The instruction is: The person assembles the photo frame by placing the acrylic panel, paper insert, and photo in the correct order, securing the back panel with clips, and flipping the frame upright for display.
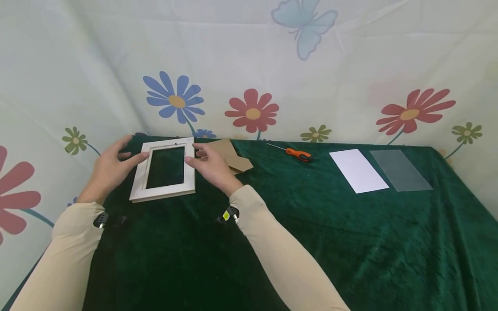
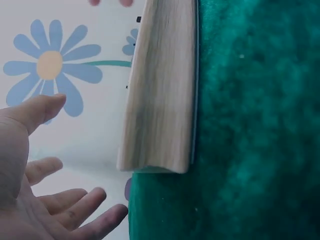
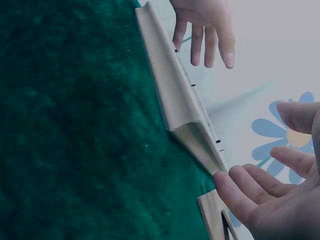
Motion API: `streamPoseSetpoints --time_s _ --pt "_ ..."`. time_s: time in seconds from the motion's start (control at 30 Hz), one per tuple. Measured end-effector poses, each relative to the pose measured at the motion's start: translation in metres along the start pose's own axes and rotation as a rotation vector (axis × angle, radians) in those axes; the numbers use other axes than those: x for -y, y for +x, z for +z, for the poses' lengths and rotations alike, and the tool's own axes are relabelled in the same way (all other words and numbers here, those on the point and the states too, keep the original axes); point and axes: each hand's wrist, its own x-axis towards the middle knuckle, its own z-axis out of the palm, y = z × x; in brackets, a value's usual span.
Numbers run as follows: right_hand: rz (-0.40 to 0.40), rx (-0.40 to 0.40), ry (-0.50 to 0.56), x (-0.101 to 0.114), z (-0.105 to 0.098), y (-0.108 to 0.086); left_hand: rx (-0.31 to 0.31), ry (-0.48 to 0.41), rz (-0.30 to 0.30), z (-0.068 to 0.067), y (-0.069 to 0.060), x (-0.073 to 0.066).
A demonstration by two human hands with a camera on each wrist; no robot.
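Note:
A white picture frame [image 1: 163, 192] lies flat at the back left of the green cloth, its opening showing the cloth beneath. My left hand [image 1: 113, 166] is at its left side, fingers spread; in the left wrist view the left hand [image 2: 45, 195] appears apart from the frame's wooden edge [image 2: 160, 100]. At the right side is my right hand [image 1: 215, 168], thumb and fingers loosely extended. The right wrist view shows the right hand's fingertips [image 3: 223, 181] by a frame corner; whether they touch cannot be told. Neither hand grips anything.
A brown backing board [image 1: 225, 151] lies partly behind my right hand. Farther right are an orange and black screwdriver [image 1: 298, 154], a white sheet [image 1: 359, 171] and a clear pane [image 1: 401, 170]. A flower-printed curtain [image 1: 249, 52] hangs behind the cloth's back edge.

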Motion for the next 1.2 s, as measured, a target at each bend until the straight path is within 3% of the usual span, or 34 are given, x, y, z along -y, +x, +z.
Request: streamPoseSetpoints --time_s 0.27,0.53,0.93,1.2 --pt "0.037 0.020 -0.041 -0.010 0.005 0.001 0.028 -0.003 -0.022 0.005 0.000 0.007" --pt "0.020 0.048 -0.096 -0.013 0.006 0.001 0.032 0.000 -0.018 0.007 -0.003 0.013" --pt "0.005 0.091 -0.209 -0.016 0.006 0.000 0.123 -0.068 -0.050 0.009 0.001 0.017" --pt "-0.013 0.104 -0.283 -0.016 0.010 0.003 0.154 -0.051 -0.061 0.006 -0.001 0.018"
